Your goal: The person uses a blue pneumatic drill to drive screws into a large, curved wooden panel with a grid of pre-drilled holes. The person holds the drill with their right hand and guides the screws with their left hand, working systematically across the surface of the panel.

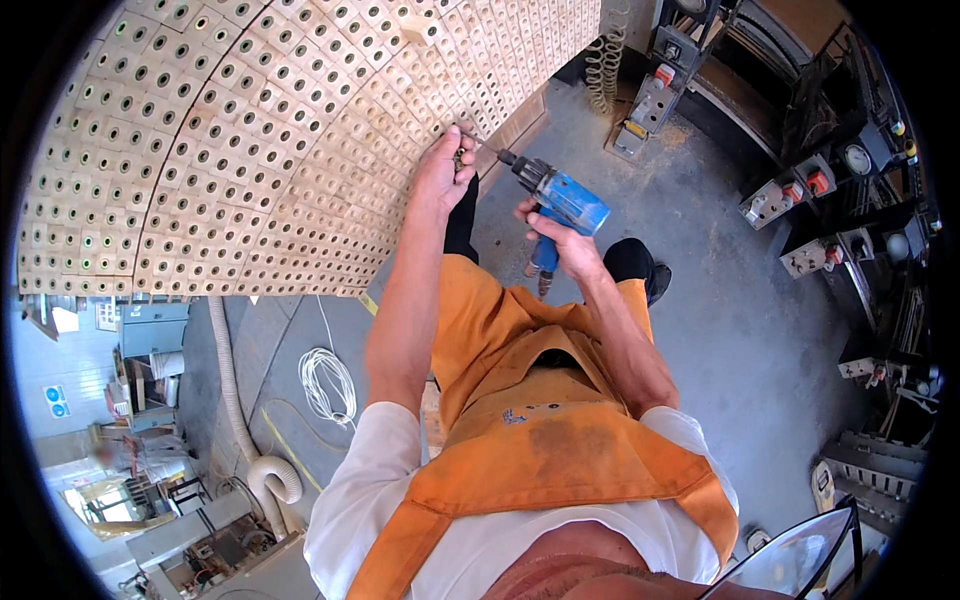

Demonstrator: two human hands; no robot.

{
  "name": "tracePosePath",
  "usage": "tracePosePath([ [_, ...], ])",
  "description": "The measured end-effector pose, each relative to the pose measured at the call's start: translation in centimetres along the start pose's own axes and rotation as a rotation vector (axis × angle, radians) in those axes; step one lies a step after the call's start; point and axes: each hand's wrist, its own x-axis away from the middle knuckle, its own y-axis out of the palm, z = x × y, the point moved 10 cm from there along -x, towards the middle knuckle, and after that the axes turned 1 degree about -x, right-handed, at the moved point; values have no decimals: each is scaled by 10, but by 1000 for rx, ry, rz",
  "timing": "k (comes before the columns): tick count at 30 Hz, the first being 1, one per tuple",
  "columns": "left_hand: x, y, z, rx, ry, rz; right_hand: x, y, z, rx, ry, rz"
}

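My right hand is closed round the grip of a blue air drill, an air fitting at the foot of its handle. From its black chuck a thin bit points up and left to the fingertips of my left hand. That hand is curled around small brass-coloured metal inserts, partly hidden by the fingers, at the edge of stacked wooden blocks. Each block has two round holes. Many holes on the left hold dark-centred metal rings, while those nearest my left hand look bare. I cannot tell whether the bit touches an insert.
A loose wooden block lies on top of the rows. Machines with gauges and red switches line the right side. A coiled air hose hangs at the back. White cable and a ribbed duct lie on the floor at left.
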Motion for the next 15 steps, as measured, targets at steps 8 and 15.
tracePosePath([
  [8,2,-7,-14,116,-80,10,-20,17,-13,-55,-97,-7],
  [15,30,-33,-57,269,-214,17,-22,21,-18,37,-105,3],
])
